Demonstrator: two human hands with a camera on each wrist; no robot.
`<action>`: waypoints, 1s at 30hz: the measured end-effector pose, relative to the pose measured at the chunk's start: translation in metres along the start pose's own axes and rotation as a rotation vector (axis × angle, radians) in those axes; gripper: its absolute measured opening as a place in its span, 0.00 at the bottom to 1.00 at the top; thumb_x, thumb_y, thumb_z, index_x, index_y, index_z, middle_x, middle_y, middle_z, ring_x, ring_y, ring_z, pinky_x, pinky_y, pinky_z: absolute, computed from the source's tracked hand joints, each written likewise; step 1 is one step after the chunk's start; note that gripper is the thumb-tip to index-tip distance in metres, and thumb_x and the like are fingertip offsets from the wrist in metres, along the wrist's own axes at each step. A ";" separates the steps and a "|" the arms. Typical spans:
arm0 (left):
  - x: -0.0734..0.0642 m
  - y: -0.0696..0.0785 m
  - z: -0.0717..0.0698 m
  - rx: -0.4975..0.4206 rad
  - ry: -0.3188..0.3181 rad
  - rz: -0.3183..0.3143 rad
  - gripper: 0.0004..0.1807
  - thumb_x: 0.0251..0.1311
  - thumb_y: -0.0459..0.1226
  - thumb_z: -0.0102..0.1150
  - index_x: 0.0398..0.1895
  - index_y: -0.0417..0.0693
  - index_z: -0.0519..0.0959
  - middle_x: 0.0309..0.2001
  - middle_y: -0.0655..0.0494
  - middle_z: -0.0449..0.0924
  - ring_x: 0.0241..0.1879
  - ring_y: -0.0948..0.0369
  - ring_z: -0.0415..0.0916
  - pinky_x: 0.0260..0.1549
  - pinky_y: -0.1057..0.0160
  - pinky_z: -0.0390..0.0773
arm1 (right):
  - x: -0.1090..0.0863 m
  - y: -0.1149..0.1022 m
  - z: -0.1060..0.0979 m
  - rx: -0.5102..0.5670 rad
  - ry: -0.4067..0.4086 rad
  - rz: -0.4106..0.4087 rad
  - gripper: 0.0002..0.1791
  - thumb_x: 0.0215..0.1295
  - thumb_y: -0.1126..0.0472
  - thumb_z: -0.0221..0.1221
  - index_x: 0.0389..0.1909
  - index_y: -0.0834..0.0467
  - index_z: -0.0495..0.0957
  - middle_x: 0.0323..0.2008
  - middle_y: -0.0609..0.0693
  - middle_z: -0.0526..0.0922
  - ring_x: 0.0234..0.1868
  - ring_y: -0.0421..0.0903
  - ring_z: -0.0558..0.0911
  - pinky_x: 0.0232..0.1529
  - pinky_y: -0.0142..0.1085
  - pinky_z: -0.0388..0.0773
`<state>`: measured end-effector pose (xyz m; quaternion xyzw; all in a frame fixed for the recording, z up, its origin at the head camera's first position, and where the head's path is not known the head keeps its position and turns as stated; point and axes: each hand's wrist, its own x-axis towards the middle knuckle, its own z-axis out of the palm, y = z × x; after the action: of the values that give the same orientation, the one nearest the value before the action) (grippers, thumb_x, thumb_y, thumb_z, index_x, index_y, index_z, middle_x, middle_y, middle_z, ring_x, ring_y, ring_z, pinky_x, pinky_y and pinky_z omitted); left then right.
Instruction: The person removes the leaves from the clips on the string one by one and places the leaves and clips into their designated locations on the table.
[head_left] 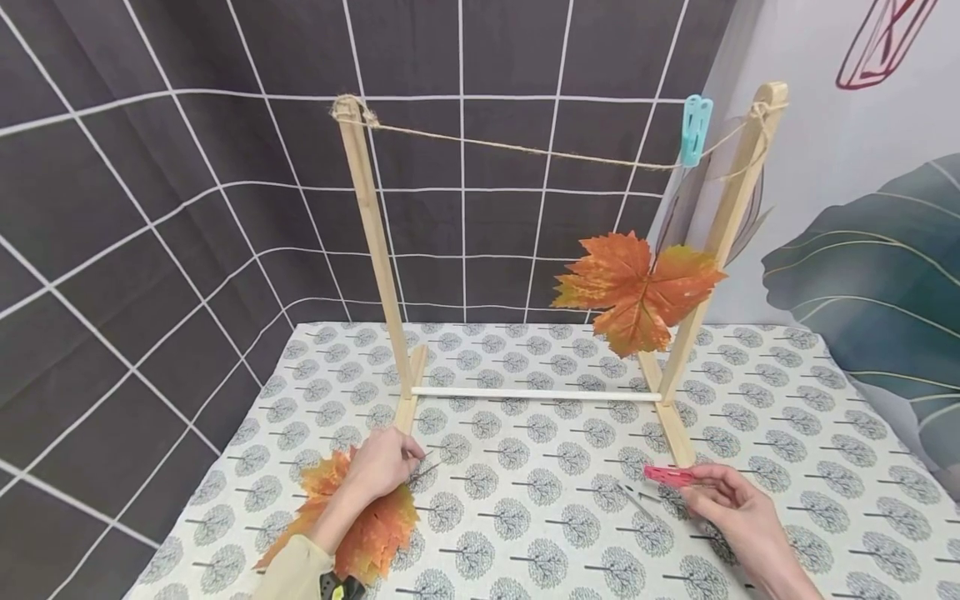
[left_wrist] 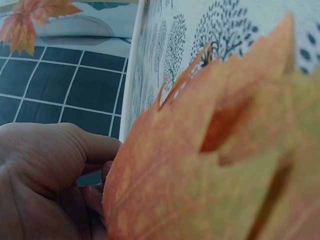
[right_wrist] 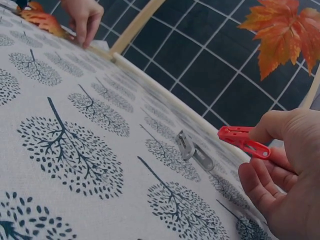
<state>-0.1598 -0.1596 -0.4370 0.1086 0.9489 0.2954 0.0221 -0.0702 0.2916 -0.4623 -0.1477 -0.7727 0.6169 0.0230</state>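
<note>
My right hand point(head_left: 738, 517) pinches a pink-red clothespin point(head_left: 667, 476) between thumb and fingers, a little above the cloth. Beside it on the cloth lies a grey clothespin point(right_wrist: 194, 151). My left hand point(head_left: 386, 462) reaches over a pile of orange artificial maple leaves point(head_left: 375, 533), its thumb and fingertips pinched together at the stems on the pile's right side. Close up in the left wrist view, leaf blades point(left_wrist: 175, 175) hide part of those fingers. Another maple leaf point(head_left: 641, 292) hangs below a light-blue clothespin point(head_left: 696, 131) on the twine point(head_left: 525, 150).
Two wooden posts point(head_left: 375, 225) on flat feet hold the twine, joined low down by a white rod point(head_left: 536, 394). A tree-print cloth point(head_left: 525, 500) covers the table. Behind stands a dark curtain point(head_left: 502, 217) with white grid lines.
</note>
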 end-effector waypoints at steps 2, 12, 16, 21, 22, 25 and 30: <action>0.000 0.000 0.000 -0.002 -0.002 0.001 0.07 0.49 0.26 0.68 0.29 0.46 0.88 0.21 0.59 0.78 0.16 0.64 0.69 0.13 0.66 0.70 | 0.000 0.000 0.001 -0.005 0.004 0.009 0.21 0.61 0.66 0.69 0.52 0.65 0.74 0.36 0.42 0.84 0.36 0.38 0.84 0.36 0.31 0.81; 0.000 -0.002 0.002 -0.008 -0.012 0.005 0.07 0.49 0.26 0.68 0.30 0.45 0.88 0.21 0.58 0.78 0.13 0.65 0.67 0.11 0.67 0.68 | 0.001 0.005 0.003 0.002 0.019 0.010 0.21 0.60 0.66 0.69 0.52 0.65 0.74 0.35 0.40 0.84 0.34 0.38 0.83 0.33 0.30 0.80; 0.000 -0.003 0.002 0.008 -0.003 0.012 0.07 0.49 0.26 0.68 0.29 0.46 0.88 0.22 0.58 0.79 0.14 0.64 0.67 0.11 0.66 0.68 | 0.002 0.007 0.003 0.008 0.022 0.008 0.22 0.60 0.67 0.69 0.52 0.66 0.73 0.35 0.41 0.84 0.34 0.38 0.83 0.33 0.29 0.80; 0.000 -0.005 0.003 0.013 0.008 0.026 0.07 0.48 0.26 0.68 0.29 0.47 0.88 0.21 0.59 0.78 0.14 0.65 0.67 0.12 0.66 0.68 | 0.002 0.008 0.004 -0.003 0.027 -0.007 0.21 0.60 0.67 0.69 0.51 0.66 0.73 0.34 0.42 0.84 0.32 0.39 0.83 0.32 0.30 0.80; 0.000 -0.005 0.003 0.014 0.010 0.027 0.08 0.48 0.26 0.68 0.29 0.47 0.88 0.21 0.59 0.78 0.14 0.65 0.67 0.12 0.66 0.68 | 0.002 0.009 0.004 -0.008 0.027 -0.011 0.21 0.60 0.67 0.69 0.52 0.67 0.73 0.34 0.42 0.84 0.32 0.39 0.83 0.32 0.30 0.80; 0.000 -0.006 0.004 0.009 0.009 0.024 0.08 0.48 0.26 0.68 0.29 0.47 0.88 0.22 0.59 0.78 0.14 0.65 0.67 0.12 0.66 0.68 | 0.002 0.009 0.005 -0.026 0.031 -0.011 0.22 0.60 0.68 0.69 0.53 0.68 0.73 0.34 0.42 0.84 0.33 0.38 0.83 0.32 0.30 0.80; -0.001 -0.007 0.004 -0.008 -0.003 0.021 0.08 0.48 0.26 0.68 0.29 0.47 0.88 0.22 0.59 0.78 0.14 0.65 0.67 0.11 0.66 0.68 | 0.001 0.009 0.005 -0.075 0.036 -0.008 0.24 0.60 0.65 0.70 0.53 0.68 0.72 0.33 0.41 0.84 0.33 0.37 0.82 0.31 0.30 0.80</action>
<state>-0.1599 -0.1628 -0.4446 0.1188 0.9465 0.2992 0.0207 -0.0710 0.2888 -0.4722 -0.1566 -0.7954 0.5846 0.0339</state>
